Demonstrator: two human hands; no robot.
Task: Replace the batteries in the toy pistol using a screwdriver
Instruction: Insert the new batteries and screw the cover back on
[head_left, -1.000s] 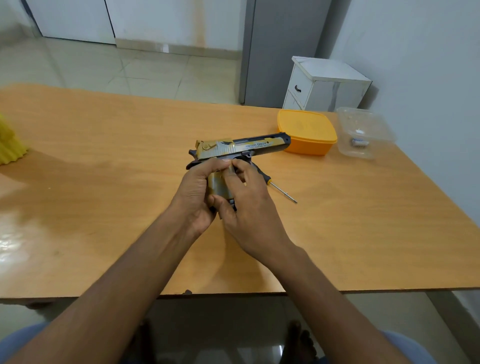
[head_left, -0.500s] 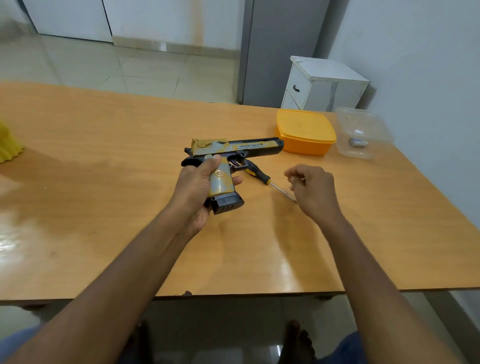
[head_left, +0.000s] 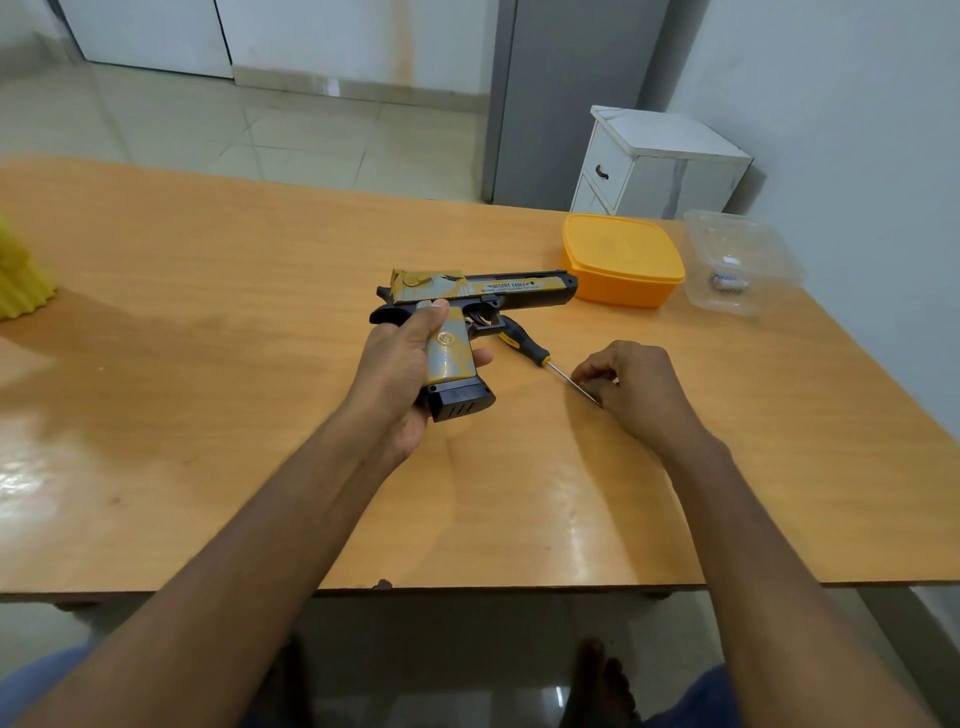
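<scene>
A: What lay on the bench (head_left: 208, 364)?

B: Toward the far right corner sat an orange box (head_left: 621, 260), with a clear tub (head_left: 743, 262) beside it at the right edge. Something small lay inside the tub; I couldn't tell what.

A: And the toy pistol (head_left: 467, 296)?

B: Held above the middle of the bench. The left hand (head_left: 400, 374) was wrapped round its handle, barrel pointing right.

A: The right hand (head_left: 636, 387)?

B: Down on the bench, fingertips pinching the metal shaft of the screwdriver (head_left: 540, 358), which lay just beside the pistol.

A: So which step?

B: Picking up the tool, I'd say. No cover looked open yet. Next it needed lifting by the handle and its tip set into the cover's screw.
</scene>
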